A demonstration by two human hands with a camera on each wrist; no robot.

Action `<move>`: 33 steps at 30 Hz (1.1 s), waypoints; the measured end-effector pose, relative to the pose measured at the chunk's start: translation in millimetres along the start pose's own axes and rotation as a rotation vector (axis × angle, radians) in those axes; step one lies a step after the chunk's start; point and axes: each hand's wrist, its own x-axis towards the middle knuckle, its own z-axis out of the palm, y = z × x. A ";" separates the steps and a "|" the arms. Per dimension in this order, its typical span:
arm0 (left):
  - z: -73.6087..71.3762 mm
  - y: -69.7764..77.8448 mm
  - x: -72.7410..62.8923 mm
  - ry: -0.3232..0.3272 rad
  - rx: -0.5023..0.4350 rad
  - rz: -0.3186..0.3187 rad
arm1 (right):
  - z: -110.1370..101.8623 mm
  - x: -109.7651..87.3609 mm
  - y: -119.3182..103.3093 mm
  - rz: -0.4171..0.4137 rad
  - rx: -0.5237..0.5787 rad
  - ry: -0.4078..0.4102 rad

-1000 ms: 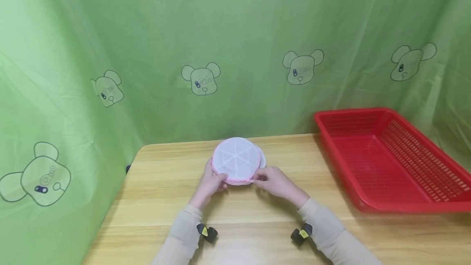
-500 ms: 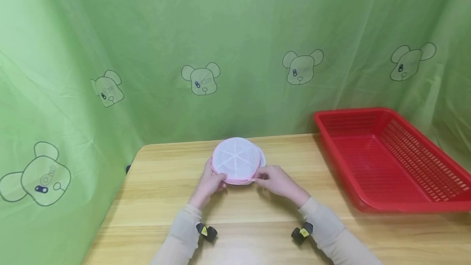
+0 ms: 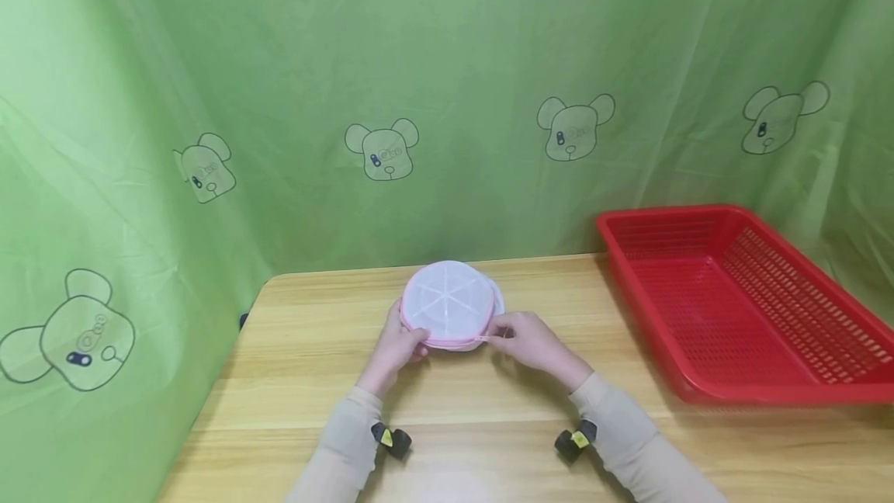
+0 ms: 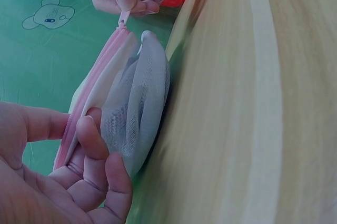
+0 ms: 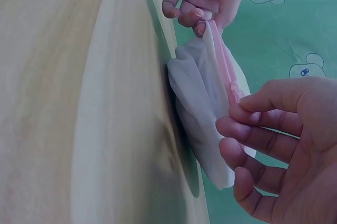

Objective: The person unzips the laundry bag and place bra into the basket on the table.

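Observation:
A round white mesh laundry bag (image 3: 447, 297) with a pink zipper (image 4: 97, 71) round its edge is tilted up over the table. My left hand (image 3: 396, 344) grips its lower left edge, thumb on the top face and fingers underneath. At the lower right edge, thumb and forefinger of my right hand (image 3: 527, 340) pinch the pink zipper pull (image 4: 124, 18). Below the zipper, the left wrist view shows soft folds of greyish mesh (image 4: 142, 97) bulging toward the tabletop. The bag's inside is hidden.
A large red plastic basket (image 3: 803, 393) with slotted sides stands at the right of the wooden table (image 3: 314, 317). Behind and to the left hangs a green curtain (image 3: 461, 45) printed with bear heads.
My right hand has shifted slightly right and up along the bag's edge, still pinching the zipper pull. The left hand keeps its grip in nearly the same place.

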 end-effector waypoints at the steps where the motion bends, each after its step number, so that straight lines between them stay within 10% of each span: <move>1: -0.2 -0.1 0.1 0.001 0.000 -0.002 | -0.5 -0.1 0.2 0.001 -0.002 0.004; 33: -2.6 2.6 0.1 0.013 -0.011 -0.001 | -10.8 1.3 5.9 -0.021 -0.041 0.047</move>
